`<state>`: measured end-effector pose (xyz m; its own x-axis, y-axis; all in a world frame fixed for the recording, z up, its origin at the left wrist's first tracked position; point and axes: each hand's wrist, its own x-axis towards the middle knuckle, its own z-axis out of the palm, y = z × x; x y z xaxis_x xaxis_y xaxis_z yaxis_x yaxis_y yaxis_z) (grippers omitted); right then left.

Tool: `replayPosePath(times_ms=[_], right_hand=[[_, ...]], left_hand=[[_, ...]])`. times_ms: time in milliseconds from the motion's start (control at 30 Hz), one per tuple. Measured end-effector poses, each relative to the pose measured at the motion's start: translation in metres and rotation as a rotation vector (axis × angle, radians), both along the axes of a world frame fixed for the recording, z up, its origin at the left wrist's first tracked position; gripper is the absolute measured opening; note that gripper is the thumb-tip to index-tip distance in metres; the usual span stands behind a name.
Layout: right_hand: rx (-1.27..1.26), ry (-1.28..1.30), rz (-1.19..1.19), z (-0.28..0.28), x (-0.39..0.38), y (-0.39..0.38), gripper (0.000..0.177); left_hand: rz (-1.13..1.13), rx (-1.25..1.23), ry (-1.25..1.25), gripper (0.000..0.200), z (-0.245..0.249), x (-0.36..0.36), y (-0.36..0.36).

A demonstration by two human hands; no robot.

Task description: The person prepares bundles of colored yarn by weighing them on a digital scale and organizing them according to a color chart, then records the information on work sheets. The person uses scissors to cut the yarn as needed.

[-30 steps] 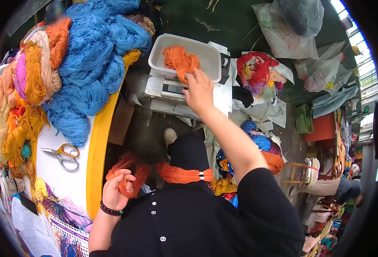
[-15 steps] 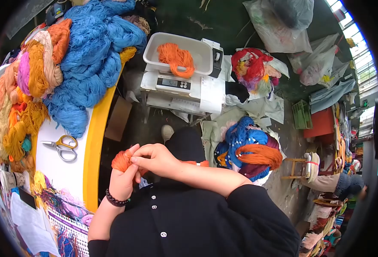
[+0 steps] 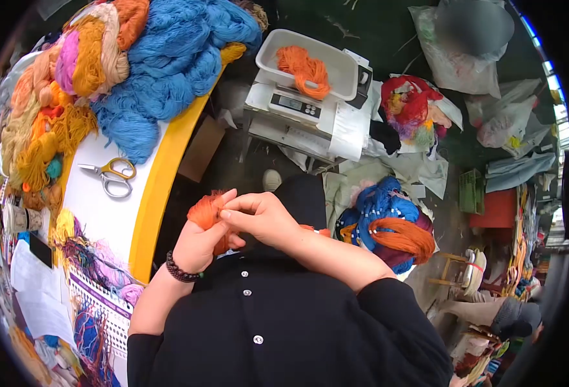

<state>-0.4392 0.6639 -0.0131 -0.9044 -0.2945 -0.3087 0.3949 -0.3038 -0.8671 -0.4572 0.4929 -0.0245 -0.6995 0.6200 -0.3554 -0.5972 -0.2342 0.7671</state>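
Note:
A bundle of orange yarn (image 3: 203, 212) sits in my left hand (image 3: 194, 248), whose fingers are wrapped round it; a dark bead bracelet (image 3: 180, 268) circles that wrist. My right hand (image 3: 263, 220) pinches at the yarn's near side with thumb and forefinger, touching the left fingers. Whether a single strand is between those fingertips is too small to make out. More orange yarn shows below the left palm and behind the right forearm. Ahead, an orange skein (image 3: 305, 72) lies in a white plastic tray (image 3: 345, 63) on a digital scale (image 3: 294, 106).
On the table (image 3: 97, 213) at left lie scissors (image 3: 112, 177), a large blue yarn heap (image 3: 187, 51), mixed skeins and a phone (image 3: 40, 250). To the right are bundled blue and rust yarn (image 3: 387, 219), plastic bags (image 3: 458, 58) and a green crate (image 3: 471, 191). Another person (image 3: 491, 313) is at far right.
The head view has turned, so the table and scale appear farther right and higher. Both hands keep hold of the orange yarn; the right fingers are bent a little differently.

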Motion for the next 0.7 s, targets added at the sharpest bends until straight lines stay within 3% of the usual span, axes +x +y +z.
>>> replayPosePath(times_ms=[267, 433, 600, 667, 700], right_hand=[[-0.004, -0.057, 0.025, -0.013, 0.003, -0.006, 0.016], [-0.114, -0.059, 0.013, -0.011, 0.005, -0.002, 0.015], [-0.033, -0.051, -0.071, -0.011, 0.003, -0.002, 0.014], [-0.032, -0.05, -0.084, -0.016, 0.004, -0.004, 0.014], [-0.05, -0.048, -0.09, -0.02, 0.005, -0.004, 0.013]], left_hand=[[0.018, -0.075, 0.118, 0.051, -0.004, 0.006, 0.006], [-0.06, 0.123, -0.099, 0.058, 0.002, 0.001, -0.005], [0.096, 0.087, -0.075, 0.035, 0.005, 0.001, -0.002], [0.093, -0.052, 0.206, 0.031, -0.002, 0.002, 0.0], [0.094, -0.051, 0.205, 0.031, -0.008, 0.002, 0.002]])
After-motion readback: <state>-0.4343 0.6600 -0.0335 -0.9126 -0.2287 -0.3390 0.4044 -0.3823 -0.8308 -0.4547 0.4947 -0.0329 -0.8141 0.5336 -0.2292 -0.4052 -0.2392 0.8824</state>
